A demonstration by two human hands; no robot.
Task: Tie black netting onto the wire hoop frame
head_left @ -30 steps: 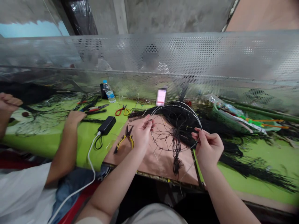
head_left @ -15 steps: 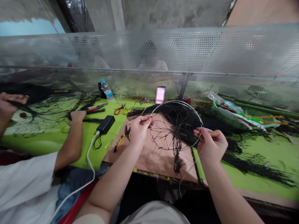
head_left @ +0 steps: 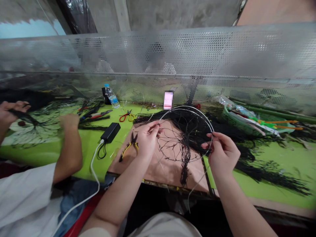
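Observation:
Between my two hands is a thin metal wire hoop (head_left: 186, 107), tilted over the board, with loose wire ends trailing below. My left hand (head_left: 148, 136) pinches the hoop's left side, fingers closed. On the opposite side, my right hand (head_left: 223, 149) grips the hoop between thumb and fingers. Black netting (head_left: 170, 148) spans the inside of the hoop, and a knotted tassel of it hangs toward the table's front edge. Behind the hoop lies a heap of black mesh (head_left: 197, 126). Yellow-handled pliers (head_left: 133, 141) lie just left of my left hand.
A pinkish board (head_left: 148, 171) lies beneath my hands. A phone (head_left: 168, 99) stands behind the hoop. To the left are a black power adapter (head_left: 110, 132), red-and-yellow-handled pliers (head_left: 127, 116) and a water bottle (head_left: 113, 98). A green basket (head_left: 234, 121) sits right. A co-worker's hands (head_left: 70, 121) work at far left.
My hands still hold the hoop, which has shifted only slightly. The fingers of my right hand have moved a little at the wire. The co-worker's nearer hand has moved left and is blurred.

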